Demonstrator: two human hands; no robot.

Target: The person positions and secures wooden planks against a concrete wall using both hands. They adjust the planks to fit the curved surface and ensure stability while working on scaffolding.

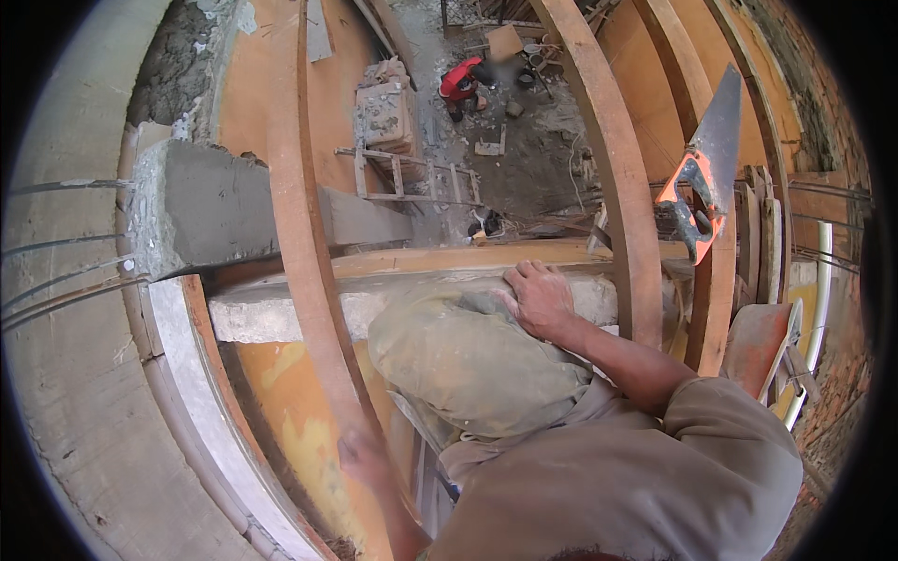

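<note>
My right hand (540, 297) rests with fingers slightly bent and apart on the near edge of a rough concrete ledge (594, 294), beside a dusty, greenish-grey, cloth-covered bulk (468, 365) under my body. My left hand (362, 456) is low at the left, blurred against a long wooden beam (309, 234); its fingers are too smeared to show a grip. A hand saw (713, 159) with an orange and black handle lies on timber at the right, above my right arm.
Far below, a person in red (460, 82) bends near a rubble-covered block (383, 112) and a wooden ladder (412, 196). More beams (599, 140) run away from me. Bare rebar (65, 248) juts at the left; a white pipe (821, 309) and brick wall are right.
</note>
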